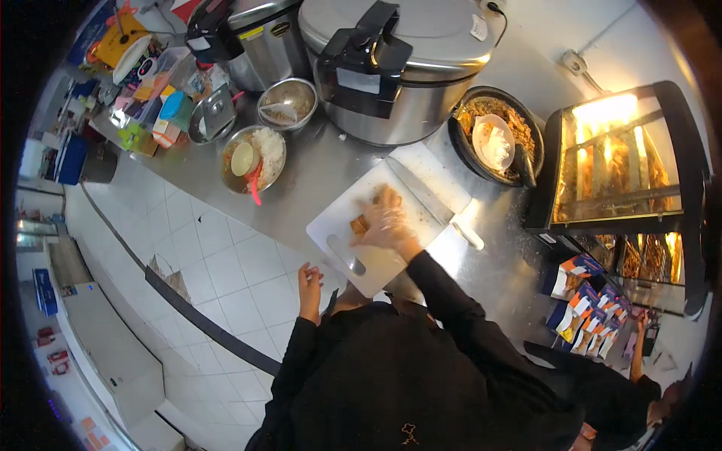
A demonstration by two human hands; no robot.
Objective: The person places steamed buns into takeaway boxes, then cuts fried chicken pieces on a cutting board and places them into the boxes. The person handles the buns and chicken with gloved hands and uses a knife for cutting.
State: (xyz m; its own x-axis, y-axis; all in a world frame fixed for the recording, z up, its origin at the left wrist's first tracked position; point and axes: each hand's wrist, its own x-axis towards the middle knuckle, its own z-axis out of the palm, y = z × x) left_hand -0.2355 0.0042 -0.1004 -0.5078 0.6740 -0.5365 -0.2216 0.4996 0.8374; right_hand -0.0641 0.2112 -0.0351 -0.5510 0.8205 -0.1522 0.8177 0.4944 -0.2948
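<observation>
My right hand (389, 222), in a clear plastic glove, is spread over brown pieces of food (359, 225) on a white cutting board (417, 155). Its fingers curl around some of the pieces, and motion blurs them. A kitchen knife (423, 191) with a white handle lies on the board just right of that hand, its handle past the board's edge. Bare and holding nothing, my left hand (310, 287) hangs over the floor beside the counter, fingers loosely bent and apart. The board's handle slot (346, 255) lies on the side towards me.
Behind the board stands a large steel cooker (395, 107). A dark stone mortar (538, 141) with food and a white bowl is at right, near a lit display warmer (558, 169). Rice fills part of a steel bowl (282, 169) at left. Another person's arm (637, 349) shows at far right.
</observation>
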